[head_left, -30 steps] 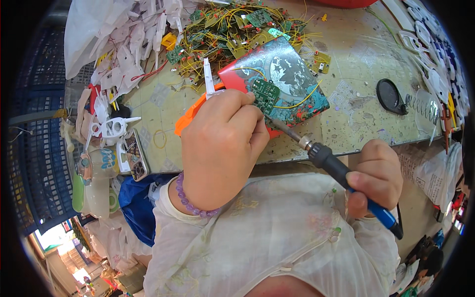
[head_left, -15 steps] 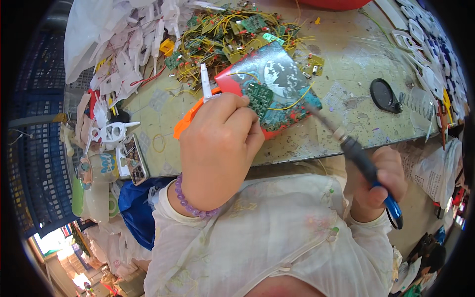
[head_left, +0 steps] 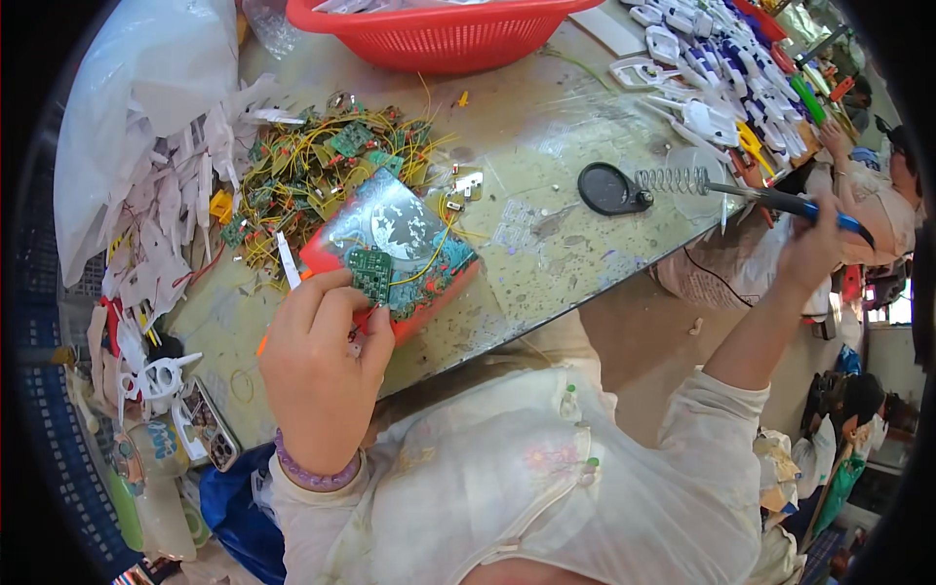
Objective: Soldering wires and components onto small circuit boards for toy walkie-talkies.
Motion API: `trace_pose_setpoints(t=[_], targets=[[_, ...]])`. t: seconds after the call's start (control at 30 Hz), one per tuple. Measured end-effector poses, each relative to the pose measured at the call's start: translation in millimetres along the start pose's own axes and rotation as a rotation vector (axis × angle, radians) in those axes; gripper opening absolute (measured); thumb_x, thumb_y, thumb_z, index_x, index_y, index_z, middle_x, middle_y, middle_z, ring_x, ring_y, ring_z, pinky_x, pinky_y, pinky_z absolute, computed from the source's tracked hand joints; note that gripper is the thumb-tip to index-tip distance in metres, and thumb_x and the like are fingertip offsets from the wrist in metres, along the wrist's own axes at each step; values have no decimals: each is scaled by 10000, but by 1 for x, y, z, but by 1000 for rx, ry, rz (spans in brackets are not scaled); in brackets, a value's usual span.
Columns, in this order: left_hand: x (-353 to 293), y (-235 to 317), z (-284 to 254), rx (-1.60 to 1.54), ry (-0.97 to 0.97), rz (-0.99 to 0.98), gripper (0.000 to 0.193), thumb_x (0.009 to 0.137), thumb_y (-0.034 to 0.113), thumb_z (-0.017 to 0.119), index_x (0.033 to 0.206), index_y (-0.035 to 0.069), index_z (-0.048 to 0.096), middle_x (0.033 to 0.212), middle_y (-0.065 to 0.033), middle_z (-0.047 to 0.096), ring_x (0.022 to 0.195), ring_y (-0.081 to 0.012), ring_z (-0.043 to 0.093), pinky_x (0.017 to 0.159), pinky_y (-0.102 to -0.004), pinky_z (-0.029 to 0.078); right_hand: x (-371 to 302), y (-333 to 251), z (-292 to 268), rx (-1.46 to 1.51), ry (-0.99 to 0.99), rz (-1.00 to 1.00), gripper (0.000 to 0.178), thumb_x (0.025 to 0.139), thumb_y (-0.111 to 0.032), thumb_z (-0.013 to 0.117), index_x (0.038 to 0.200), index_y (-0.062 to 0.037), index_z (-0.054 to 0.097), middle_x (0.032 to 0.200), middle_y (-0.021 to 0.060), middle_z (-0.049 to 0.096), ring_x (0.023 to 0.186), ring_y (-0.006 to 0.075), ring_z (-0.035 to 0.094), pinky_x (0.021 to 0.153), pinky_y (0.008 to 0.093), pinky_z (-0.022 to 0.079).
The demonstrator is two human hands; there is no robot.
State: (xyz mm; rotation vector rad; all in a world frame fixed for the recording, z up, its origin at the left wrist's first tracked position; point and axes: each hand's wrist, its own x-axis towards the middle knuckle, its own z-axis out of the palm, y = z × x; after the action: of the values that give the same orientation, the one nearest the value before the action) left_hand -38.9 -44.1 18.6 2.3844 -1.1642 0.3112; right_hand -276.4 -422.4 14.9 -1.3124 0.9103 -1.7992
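My left hand, with a purple bead bracelet, is closed at the lower edge of a small green circuit board with a yellow wire. The board lies over a red-edged, silvery stained plate. Beside these fingers a white plastic piece sticks out, and the palm hides most of an orange object. Out to the right, my right hand is wrapped around a blue-and-black soldering iron. The iron's tip points left into the wire coil of a stand with a round black base.
Tangled boards and yellow wires are heaped behind the plate, white plastic parts to their left. A red basket stands at the far edge. White and purple pieces cover the far right. Another person is beyond the right edge.
My right hand has carried the soldering iron away from the plate to the right, into the coil stand. My left hand stays by the board. The view has shifted to the right.
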Motion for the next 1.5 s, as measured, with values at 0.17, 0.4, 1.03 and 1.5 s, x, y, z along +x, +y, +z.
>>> trace_pose_setpoints(t=[0.17, 0.4, 1.03, 1.5], targets=[[-1, -2, 3, 99, -3, -9, 504, 724, 216, 732, 1158, 46, 541, 1067, -131, 543, 961, -307, 544, 784, -388, 458, -53, 19, 46, -289, -551, 102, 190, 860, -224, 656, 828, -43, 605, 710, -31, 517, 630, 54, 445, 561, 201, 333], [6, -11, 8, -7, -25, -28, 509, 723, 203, 719, 1164, 18, 545, 975, -125, 536, 903, -292, 545, 745, -375, 461, -107, 47, 41, -111, 10, -244, 347, 795, -28, 708, 972, -7, 411, 759, 20, 515, 661, 76, 478, 603, 191, 387], [-18, -35, -5, -428, 256, -197, 509, 709, 79, 664, 1196, 3, 537, 920, -130, 614, 784, -222, 628, 705, -322, 523, -95, -15, 363, -1007, -1206, -672, 257, 757, -150, 669, 1006, -89, 696, 984, 140, 674, 926, 304, 637, 833, 378, 489], [-39, -83, -3, -1231, 134, -396, 535, 782, -102, 489, 1302, 1, 418, 1201, -74, 527, 1075, -130, 537, 940, -267, 419, -184, -64, 195, -143, -1672, -898, 171, 710, 31, 558, 868, -27, 583, 965, 96, 579, 932, 290, 549, 798, 378, 459]])
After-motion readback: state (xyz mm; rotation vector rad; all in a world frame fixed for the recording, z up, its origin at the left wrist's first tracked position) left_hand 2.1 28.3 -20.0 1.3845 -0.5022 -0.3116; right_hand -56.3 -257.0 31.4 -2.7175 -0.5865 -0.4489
